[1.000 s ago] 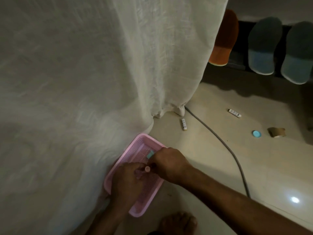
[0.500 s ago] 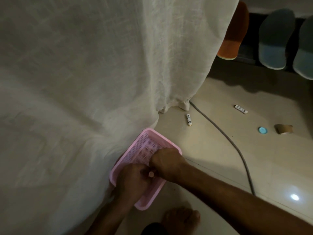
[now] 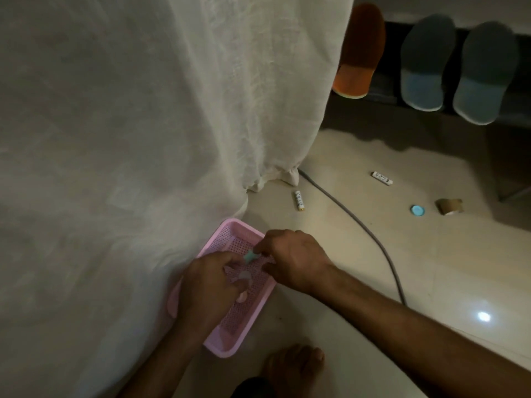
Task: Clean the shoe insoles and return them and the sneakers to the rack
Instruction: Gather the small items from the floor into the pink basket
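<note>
I'm crouched on a glossy beige tiled floor in dim light, and a bright spot of lamp glare shines off it to my right. A sheer off-white curtain fills the whole left side, its hem bunched on the floor. A grey cable snakes out from under that hem across the tiles. Two small white batteries lie near it, with a round blue cap and a brown cardboard tape core further right.

Dim, soft-focus view; glare spot on the glossy floor.
</note>
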